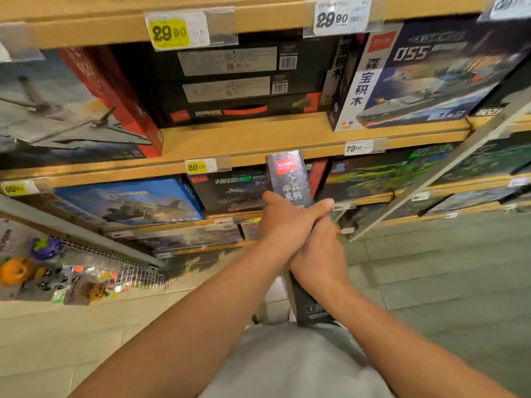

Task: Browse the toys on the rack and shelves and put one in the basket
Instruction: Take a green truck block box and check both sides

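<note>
Holding a tall, narrow dark toy box (291,179) edge-on, upright in front of the wooden shelves (253,133), top end level with the lip of the middle board, bottom end reaching down toward the grey shirt (287,363). Left hand (287,222) wrapping the box from its left side, thumb crossing over the front, fingers out of sight behind. Right hand (319,254) gripping lower on the box, pressing against the left hand, fingers curling round the far edge; exact finger placement hidden. Both arms reaching forward from the bottom of the frame.

Sitting behind the held box: a row of boxed building sets, a blue jet box (129,202) at lower left, a dark box (232,191) just left of the held one, a green-lettered box (382,170) to the right. Stacking on the upper shelf: black boxes (235,81) lying flat with barcodes facing out, a red-sided ship box (71,110) at left, a white-and-blue 055 warship box (425,73) at right. Showing on shelf edges: yellow price tag (169,33), white price tag (339,17), yellow 89 tag (198,167). Hanging at far left: a wire rack (129,271) with small packaged toys, an orange toy (15,271) and a purple toy (46,248) among them. No basket visible; heavy motion blur at the right.
</note>
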